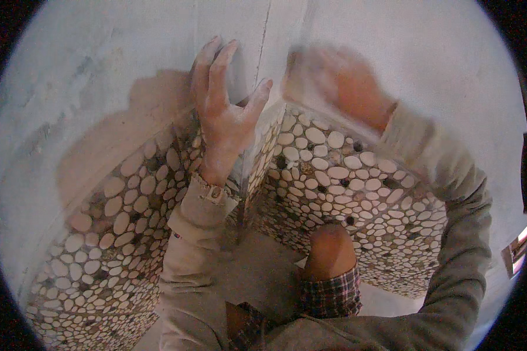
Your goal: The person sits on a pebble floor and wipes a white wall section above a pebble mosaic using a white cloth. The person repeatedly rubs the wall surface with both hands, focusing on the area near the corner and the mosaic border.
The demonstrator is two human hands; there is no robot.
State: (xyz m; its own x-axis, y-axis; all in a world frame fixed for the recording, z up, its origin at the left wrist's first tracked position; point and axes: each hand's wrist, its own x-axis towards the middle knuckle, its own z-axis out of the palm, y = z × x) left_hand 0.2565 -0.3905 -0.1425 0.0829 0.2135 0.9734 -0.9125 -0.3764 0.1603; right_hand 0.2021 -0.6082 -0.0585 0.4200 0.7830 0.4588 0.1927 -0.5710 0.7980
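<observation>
My left hand point(223, 111) is raised beside the edge where pale wall surfaces meet. Its fingers and thumb are spread, dusted with whitish powder, and nothing shows between them. The fingertips are at the pale plaster wall point(117, 52); whether they press on it I cannot tell. Across the corner, my right hand point(348, 85) is smeared by motion close to the right-hand plaster wall point(427, 64). Its fingers are blurred, so any object in them cannot be made out. Below both hands runs a band of pebble-pattern wall covering point(334, 172) with cream stones and dark ones.
More pebble covering point(120, 234) curves down the left side. A thin dark crack point(263, 38) runs down the pale wall between my hands. My bare knee point(332, 248) and plaid shorts point(331, 295) are below. A bright opening point(518, 251) shows at the far right.
</observation>
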